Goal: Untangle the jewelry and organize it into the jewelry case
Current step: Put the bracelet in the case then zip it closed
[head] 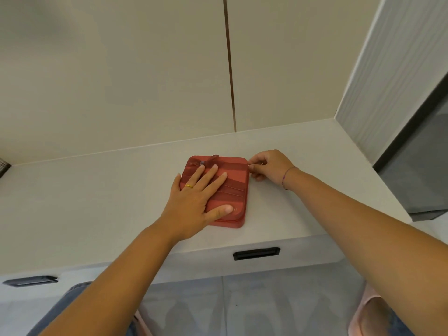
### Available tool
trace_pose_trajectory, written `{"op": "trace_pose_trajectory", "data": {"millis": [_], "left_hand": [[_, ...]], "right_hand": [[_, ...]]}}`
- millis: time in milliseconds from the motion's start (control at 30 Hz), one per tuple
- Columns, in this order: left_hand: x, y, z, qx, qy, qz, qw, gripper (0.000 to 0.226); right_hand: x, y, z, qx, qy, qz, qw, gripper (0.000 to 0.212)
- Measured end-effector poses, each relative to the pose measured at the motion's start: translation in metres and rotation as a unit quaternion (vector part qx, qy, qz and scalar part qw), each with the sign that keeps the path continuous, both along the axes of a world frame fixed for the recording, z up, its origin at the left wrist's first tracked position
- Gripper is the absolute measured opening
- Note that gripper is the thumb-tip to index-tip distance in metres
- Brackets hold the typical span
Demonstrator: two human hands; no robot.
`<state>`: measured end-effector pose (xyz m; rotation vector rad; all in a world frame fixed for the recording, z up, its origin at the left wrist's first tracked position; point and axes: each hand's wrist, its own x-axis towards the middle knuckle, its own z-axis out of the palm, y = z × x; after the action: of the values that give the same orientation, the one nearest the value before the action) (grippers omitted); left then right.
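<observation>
While the case is still being handled as a whole, the step in hand looks like opening or steadying it, before any sorting.

1. Counter (97, 202): one, pale, running along a panelled wall. Two dark drawer handles sit below its front edge, one under the case (256, 253) and one toward the left end (30, 280).

2. Case (238, 190): one, red, square with rounded corners. It lies flat near the counter's front edge, right of the middle. Thin lines across its top may be chains, but this cannot be told. A small purple bead (202, 163) rests near its far edge.

3. Left hand (194, 202): one, laid flat on the case with fingers straight and spread, pressing it down. It wears one gold ring (189, 186).

4. Right hand (269, 168): one, at the case's far right corner, with its fingers curled. Thumb and forefinger pinch something small on the case's edge, perhaps a zip tab; it is too small to be sure. One thin thread bracelet (287, 175) circles the wrist.

5. Loose jewelry on the counter: none that can be made out.

Next move, as a judgement: the left hand should hold the case firm while the right draws along the edge. Care is needed so that whatever lies on top is not dragged or snagged.
</observation>
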<state>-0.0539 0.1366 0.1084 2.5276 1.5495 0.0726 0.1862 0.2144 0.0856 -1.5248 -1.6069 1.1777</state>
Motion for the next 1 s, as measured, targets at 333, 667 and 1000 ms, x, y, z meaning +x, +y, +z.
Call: {"op": "trace_pose_trajectory", "data": {"millis": [333,667,1000], "left_hand": [[0.0,0.001,-0.002,-0.001,-0.014,0.007,1.0,0.082],[0.004,0.0,-0.004,0.023,-0.007,0.016,1.0,0.087],[0.004,0.0,-0.007,0.039,-0.001,0.014,0.999,0.087]], "right_hand": [[0.009,-0.022,0.007,0.091,-0.145,0.007,0.985,0.012],[-0.01,-0.095,-0.004,0.086,-0.098,-0.035,0.991,0.006],[-0.051,-0.167,-0.013,0.101,0.009,-0.126,0.987,0.015]]}}
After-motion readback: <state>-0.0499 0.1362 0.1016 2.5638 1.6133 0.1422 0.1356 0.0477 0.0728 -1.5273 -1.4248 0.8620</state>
